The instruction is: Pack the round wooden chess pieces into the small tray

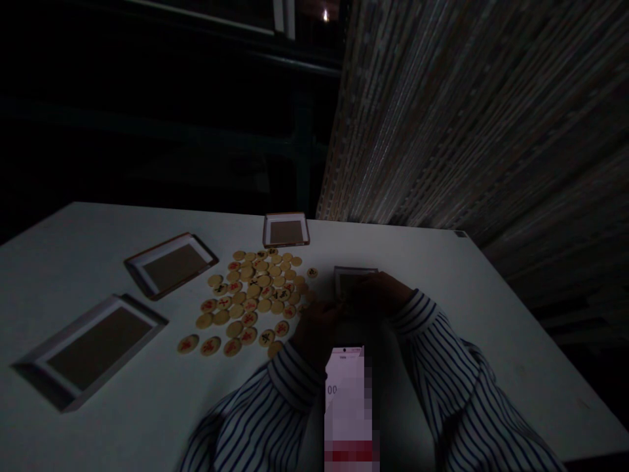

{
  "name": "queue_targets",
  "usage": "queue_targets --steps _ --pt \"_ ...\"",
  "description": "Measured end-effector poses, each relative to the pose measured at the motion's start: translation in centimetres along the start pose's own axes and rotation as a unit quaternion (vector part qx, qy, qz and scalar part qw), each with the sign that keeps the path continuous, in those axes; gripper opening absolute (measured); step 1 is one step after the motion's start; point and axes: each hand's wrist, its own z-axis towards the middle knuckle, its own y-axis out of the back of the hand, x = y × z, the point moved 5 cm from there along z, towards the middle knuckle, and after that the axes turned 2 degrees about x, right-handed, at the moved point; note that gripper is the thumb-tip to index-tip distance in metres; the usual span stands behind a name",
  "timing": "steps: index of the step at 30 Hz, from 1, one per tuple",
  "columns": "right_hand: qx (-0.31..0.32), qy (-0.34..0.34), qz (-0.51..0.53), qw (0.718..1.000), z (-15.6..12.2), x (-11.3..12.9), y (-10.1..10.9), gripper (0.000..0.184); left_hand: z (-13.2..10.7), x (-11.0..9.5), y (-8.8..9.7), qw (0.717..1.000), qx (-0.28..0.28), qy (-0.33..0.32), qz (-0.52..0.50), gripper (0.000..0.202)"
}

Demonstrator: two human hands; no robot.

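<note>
Round wooden Chinese chess pieces (264, 306) lie in a loose pile left of my hands, some showing red or black characters, others blank side up. My left hand (317, 326) is beside the pile's right edge, its fingers drawn together and pointing toward a small open box (337, 278). What they hold, if anything, is lost in shadow. Over that box, my right hand (386, 292) reaches in from the right and covers much of it. Its fingertips are too dark to make out. The two hands nearly meet at the box's near left corner.
Three more shallow open boxes stand on the white table (432, 367): one at the back (286, 231), one left of the pile (171, 264), one at the near left (93, 351). A lit phone (344, 393) is between my forearms. A string curtain (417, 118) hangs behind.
</note>
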Motion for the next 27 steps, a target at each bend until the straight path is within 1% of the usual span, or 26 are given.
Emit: queue_targets --steps 3,6,8,11,18,22,25,27 --pt "0.012 -0.003 -0.006 1.0 0.0 -0.1 -0.2 0.017 0.1 -0.1 0.0 1.0 0.002 0.003 0.009 0.028" --pt "0.006 -0.001 0.006 1.0 0.0 -0.2 -0.3 0.018 0.0 -0.1 0.2 1.0 -0.009 -0.003 0.009 0.028" --pt "0.0 0.0 -0.005 1.0 0.1 -0.3 -0.5 0.018 0.0 -0.2 0.1 1.0 -0.011 -0.013 -0.004 0.029" --pt "0.007 -0.008 -0.029 1.0 0.1 -0.4 -0.7 0.019 0.0 0.1 -0.1 1.0 -0.014 -0.01 -0.006 0.029" --pt "0.023 -0.031 -0.019 0.999 -0.1 0.0 0.1 0.017 0.0 0.2 -0.1 1.0 -0.02 -0.004 0.023 0.026" --pt "0.021 -0.035 -0.028 0.999 -0.1 0.2 0.3 0.019 0.1 0.0 0.0 1.0 -0.005 -0.011 0.01 0.027" --pt "0.026 -0.035 -0.015 0.999 -0.2 0.0 0.1 0.018 0.0 -0.1 0.1 1.0 -0.012 -0.013 -0.005 0.027" --pt "0.017 -0.034 0.009 0.999 -0.3 -0.2 0.2 0.019 0.0 0.0 0.0 1.0 -0.021 -0.007 -0.005 0.026"
